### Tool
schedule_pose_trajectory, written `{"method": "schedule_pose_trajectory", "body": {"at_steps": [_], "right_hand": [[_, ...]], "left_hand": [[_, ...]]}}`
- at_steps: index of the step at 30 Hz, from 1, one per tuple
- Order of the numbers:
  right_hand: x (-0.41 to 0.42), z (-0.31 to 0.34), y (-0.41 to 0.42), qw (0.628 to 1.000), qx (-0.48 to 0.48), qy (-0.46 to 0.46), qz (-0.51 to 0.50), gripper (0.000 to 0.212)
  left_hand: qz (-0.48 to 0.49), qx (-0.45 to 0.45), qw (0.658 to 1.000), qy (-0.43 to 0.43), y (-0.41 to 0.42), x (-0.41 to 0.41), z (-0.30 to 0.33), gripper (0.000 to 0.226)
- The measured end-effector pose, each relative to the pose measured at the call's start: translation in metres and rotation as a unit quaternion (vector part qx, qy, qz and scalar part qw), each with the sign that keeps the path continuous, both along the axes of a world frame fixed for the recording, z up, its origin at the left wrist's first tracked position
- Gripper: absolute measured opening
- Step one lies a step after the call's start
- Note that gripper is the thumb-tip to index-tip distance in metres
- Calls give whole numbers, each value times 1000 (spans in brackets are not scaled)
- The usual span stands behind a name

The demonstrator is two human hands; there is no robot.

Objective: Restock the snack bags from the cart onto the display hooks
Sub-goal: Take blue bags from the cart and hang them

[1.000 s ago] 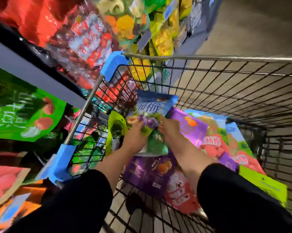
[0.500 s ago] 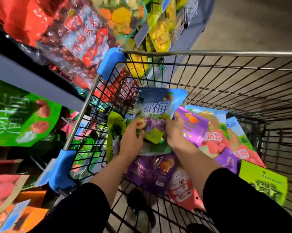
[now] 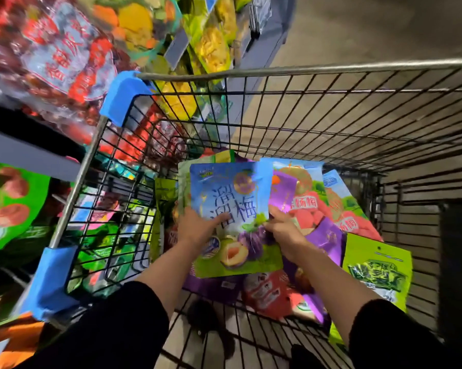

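Note:
Both my hands hold a blue and green plum snack bag [image 3: 231,206] upright inside the wire cart [image 3: 331,123]. My left hand [image 3: 198,226] grips its left edge, thumb across the front. My right hand [image 3: 283,230] pinches its right edge. More bags of the same stack show behind it. Under and beside it lie purple bags [image 3: 328,238], red and blue bags [image 3: 341,209], and a lime green bag [image 3: 376,270] at the right. Hanging snack bags [image 3: 65,57] fill the display to the left.
The cart's blue corner guards [image 3: 123,99] sit close against the display shelf [image 3: 25,153] on the left. Green bags [image 3: 14,206] hang lower left. Bare concrete floor [image 3: 371,30] lies beyond the cart. A shoe [image 3: 206,315] shows through the cart bottom.
The plum bag has risen from the pile and turned upright to face me. Both hands shifted to its side edges, and my view moved closer over the cart.

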State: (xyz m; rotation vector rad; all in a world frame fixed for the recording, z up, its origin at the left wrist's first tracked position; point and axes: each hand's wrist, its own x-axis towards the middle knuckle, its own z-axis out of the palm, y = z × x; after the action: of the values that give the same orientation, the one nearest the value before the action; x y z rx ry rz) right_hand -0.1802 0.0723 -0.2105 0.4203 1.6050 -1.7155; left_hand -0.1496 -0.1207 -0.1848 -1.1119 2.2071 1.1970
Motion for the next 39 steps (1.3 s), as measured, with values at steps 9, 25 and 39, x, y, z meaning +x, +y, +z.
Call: {"method": "schedule_pose_trajectory", "body": {"at_steps": [9, 25, 39], "right_hand": [[-79, -34, 1, 925, 301, 205, 108, 31], [-118, -52, -6, 895, 291, 166, 296, 22], [-42, 73, 81, 921, 206, 329, -44, 33]], "left_hand": [[140, 35, 988, 49, -8, 8, 13, 23], [199, -19, 979, 31, -13, 17, 1, 47], [173, 46, 964, 197, 15, 34, 97, 65]]}}
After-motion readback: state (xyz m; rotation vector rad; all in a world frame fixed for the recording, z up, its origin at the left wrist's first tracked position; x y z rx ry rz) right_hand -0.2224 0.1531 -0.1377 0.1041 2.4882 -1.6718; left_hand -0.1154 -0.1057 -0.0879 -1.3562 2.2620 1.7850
